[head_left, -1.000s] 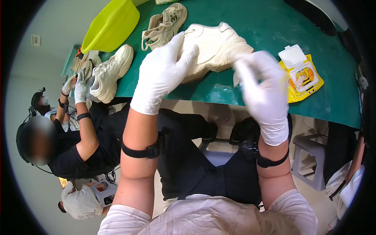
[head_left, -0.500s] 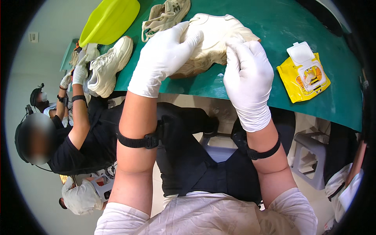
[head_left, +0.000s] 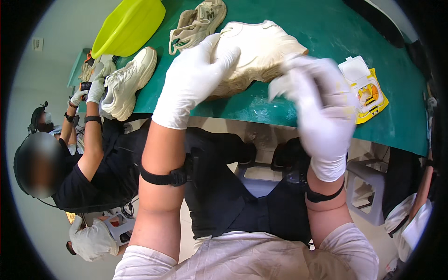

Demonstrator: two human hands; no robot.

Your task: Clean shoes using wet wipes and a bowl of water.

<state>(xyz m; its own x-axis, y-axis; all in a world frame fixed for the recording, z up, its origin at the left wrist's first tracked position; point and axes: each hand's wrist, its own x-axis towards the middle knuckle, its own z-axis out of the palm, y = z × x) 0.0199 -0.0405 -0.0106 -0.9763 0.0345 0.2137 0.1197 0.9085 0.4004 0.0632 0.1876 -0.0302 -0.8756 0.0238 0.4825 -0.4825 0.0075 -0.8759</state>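
A cream sneaker (head_left: pixel 261 46) lies on its side over the green table, its chunky sole turned toward me. My left hand (head_left: pixel 196 77), in a white glove, grips one end of it, with the thumb on the upper. Just right of the sole, my gloved right hand (head_left: pixel 322 102) is raised over the table edge, apart from the shoe. Motion smears its fingers; a pale bit shows at their tips, and I cannot make out whether it is cloth or glove. Beyond that hand lies a yellow wipes pack (head_left: pixel 372 95) with its white lid flipped up.
A second cream sneaker (head_left: pixel 198 23) with loose laces sits behind my left hand. Further left stand a white sneaker (head_left: pixel 128 84) and a lime-green basin (head_left: pixel 128 28). At the left, a gloved co-worker (head_left: pixel 100 144) handles a shoe. A grey stool (head_left: pixel 366 191) stands below the green table (head_left: pixel 396 112).
My right hand has left the shoe, moving right and toward me, and is now blurred. The left hand keeps its hold, and the view has shifted slightly.
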